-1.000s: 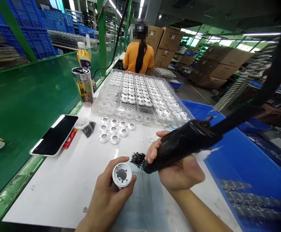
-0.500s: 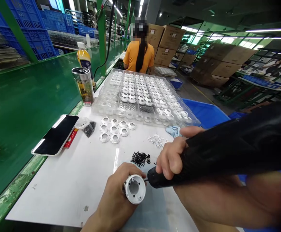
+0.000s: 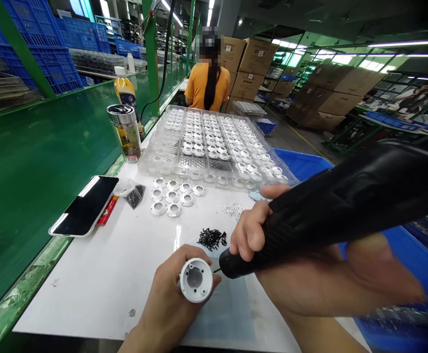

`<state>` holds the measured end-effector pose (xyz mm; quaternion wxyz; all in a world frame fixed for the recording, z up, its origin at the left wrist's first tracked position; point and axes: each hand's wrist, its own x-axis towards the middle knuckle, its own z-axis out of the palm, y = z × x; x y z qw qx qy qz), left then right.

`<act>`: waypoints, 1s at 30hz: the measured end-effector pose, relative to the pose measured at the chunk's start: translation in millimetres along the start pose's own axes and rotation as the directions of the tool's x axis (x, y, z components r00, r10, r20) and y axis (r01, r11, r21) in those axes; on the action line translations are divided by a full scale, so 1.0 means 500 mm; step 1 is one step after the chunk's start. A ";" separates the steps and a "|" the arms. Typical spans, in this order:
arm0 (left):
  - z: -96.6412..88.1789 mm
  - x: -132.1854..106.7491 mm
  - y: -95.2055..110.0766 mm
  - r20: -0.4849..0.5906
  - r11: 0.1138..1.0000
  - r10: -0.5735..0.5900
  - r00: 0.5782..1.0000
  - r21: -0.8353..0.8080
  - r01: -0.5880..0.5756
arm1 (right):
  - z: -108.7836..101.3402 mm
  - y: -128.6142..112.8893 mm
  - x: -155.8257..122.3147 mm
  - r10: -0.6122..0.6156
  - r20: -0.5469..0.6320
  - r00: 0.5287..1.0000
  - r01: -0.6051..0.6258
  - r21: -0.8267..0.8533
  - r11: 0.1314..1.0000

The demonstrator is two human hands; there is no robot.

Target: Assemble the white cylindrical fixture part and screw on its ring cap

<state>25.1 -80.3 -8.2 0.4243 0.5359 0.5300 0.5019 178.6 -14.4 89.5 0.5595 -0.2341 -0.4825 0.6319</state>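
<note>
A white round housing (image 3: 200,293) with small holes inside its rim is wrapped in the fingers of my left hand (image 3: 165,294). My right hand (image 3: 252,228) is closed around a black electric screwdriver (image 3: 298,220). The screwdriver's thin bit points left and reaches the right side of the housing; whether it touches is hard to make out. Just beyond my left hand lies a pile of black screws (image 3: 212,239). White screws (image 3: 235,210) lie past the screwdriver's tip, and several white rings (image 3: 172,196) sit farther back on the white table (image 3: 88,284).
A clear tray (image 3: 195,169) of white parts spans the back of the table. On the left are a phone (image 3: 85,206), a glass tea bottle (image 3: 124,137) and a green conveyor belt (image 3: 52,142). A blue bin (image 3: 393,274) stands at the right. Ahead sits a person in orange (image 3: 206,88).
My hands, the housing and the screwdriver have shifted slightly left and up. The screwdriver's rear end has swung upward, showing more of the blue bin. The whole view has turned a little.
</note>
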 end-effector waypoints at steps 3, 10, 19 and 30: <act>-0.014 -0.009 0.012 -0.104 0.995 -0.090 0.991 -0.040 0.086 | 0.002 -0.003 0.019 -0.044 -0.033 0.998 0.043 -0.018 0.999; -0.025 -0.019 0.045 0.033 0.988 -0.135 0.990 -0.071 0.137 | 0.054 -0.054 0.131 -0.320 -0.025 0.947 0.308 -0.219 0.926; -0.050 0.002 0.031 -0.015 0.842 -0.440 0.898 -0.356 0.406 | -0.078 -0.013 -0.016 -0.223 -0.118 0.968 0.117 -0.574 0.810; 0.086 -0.019 0.039 0.263 0.660 -0.588 0.765 -0.391 0.642 | -0.185 0.002 -0.199 0.059 0.035 0.998 -0.025 -0.622 0.783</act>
